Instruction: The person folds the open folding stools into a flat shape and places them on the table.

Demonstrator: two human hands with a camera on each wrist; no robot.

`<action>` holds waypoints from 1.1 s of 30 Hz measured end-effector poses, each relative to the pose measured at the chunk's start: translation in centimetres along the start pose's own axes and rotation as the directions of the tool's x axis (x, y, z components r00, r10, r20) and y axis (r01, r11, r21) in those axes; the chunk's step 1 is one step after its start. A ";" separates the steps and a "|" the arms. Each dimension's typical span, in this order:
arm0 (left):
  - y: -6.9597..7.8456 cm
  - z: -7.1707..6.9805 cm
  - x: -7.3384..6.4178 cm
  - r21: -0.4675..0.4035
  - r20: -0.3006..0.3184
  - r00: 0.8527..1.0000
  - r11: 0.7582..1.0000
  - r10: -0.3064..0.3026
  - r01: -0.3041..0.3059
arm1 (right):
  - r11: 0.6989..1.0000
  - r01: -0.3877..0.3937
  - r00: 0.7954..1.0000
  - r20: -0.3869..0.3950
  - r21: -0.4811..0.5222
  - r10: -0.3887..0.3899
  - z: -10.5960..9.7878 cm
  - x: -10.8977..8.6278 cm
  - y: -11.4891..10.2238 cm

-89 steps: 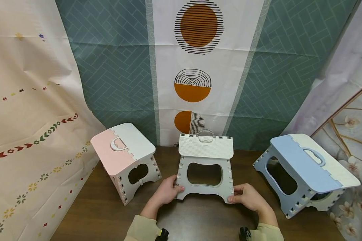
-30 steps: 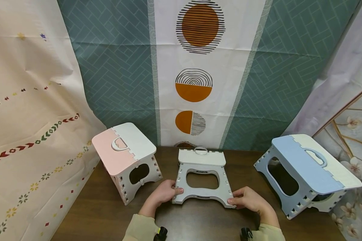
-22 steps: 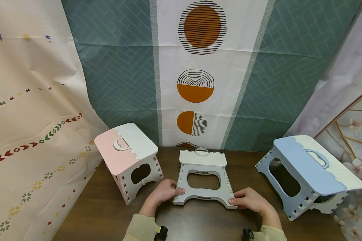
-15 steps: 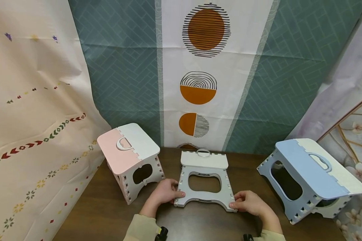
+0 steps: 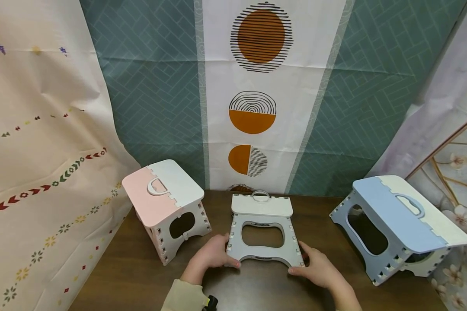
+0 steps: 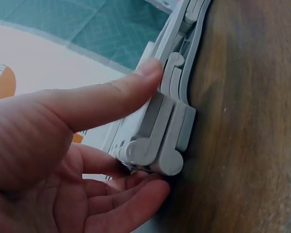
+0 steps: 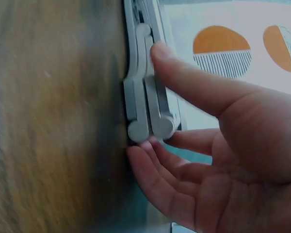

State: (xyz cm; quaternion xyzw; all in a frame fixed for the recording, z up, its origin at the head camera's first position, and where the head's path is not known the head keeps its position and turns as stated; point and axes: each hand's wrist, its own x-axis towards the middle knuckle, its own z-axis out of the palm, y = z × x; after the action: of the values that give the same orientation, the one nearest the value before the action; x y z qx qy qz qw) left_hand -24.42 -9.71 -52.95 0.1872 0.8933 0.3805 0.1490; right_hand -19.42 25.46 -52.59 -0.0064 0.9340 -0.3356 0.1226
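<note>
A grey-and-white folding stool (image 5: 261, 253) lies folded flat on the dark wooden table, with its thin handle toward the back cloth. My left hand (image 5: 213, 252) holds its near left corner, the thumb on the front edge and the fingers along the side. At the near right corner my right hand (image 5: 315, 267) holds it in the same way. Both wrist views show the stacked, rounded leg ends of the folded stool (image 6: 170, 141) between thumb and curled fingers. The fingertips at the stool's sides are partly hidden in the head view.
An unfolded pink-and-white stool (image 5: 149, 198) stands to the left. On the right stands an unfolded blue-and-cream stool (image 5: 393, 211). A patterned cloth (image 5: 253, 77) hangs behind the table (image 5: 257, 289), with more cloth at both sides.
Three seconds ago the grey stool was tilted up and partly unfolded; it has since flattened onto the table. Both thumbs have slid from its top face to the front edge.
</note>
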 end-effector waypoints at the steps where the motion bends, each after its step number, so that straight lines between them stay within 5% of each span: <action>1: 0.1 0.0 0.0 0.035 -0.003 1.000 0.999 0.004 -0.004 | 1.000 0.002 1.000 -0.009 -0.015 -0.002 0.1 -0.1 -0.2; 4: 0.3 0.1 0.1 0.114 -0.009 1.000 0.993 0.012 -0.011 | 0.999 0.007 1.000 -0.026 -0.050 -0.008 0.2 -0.3 -0.6; 10: 0.2 0.1 0.2 0.133 -0.007 1.000 0.991 0.020 -0.019 | 0.998 0.014 0.999 -0.038 -0.066 -0.017 0.3 -0.4 -0.6; 33: -0.3 0.1 0.2 0.026 -0.006 1.000 1.000 0.003 -0.003 | 0.996 0.014 0.999 -0.044 -0.092 -0.018 0.5 0.1 -0.6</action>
State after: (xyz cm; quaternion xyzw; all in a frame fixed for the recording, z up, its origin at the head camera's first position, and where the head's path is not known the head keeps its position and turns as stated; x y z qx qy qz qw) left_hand -24.65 -9.77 -53.26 0.1895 0.8983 0.3697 0.1432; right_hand -19.42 24.64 -52.62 -0.0118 0.9508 -0.2935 0.0984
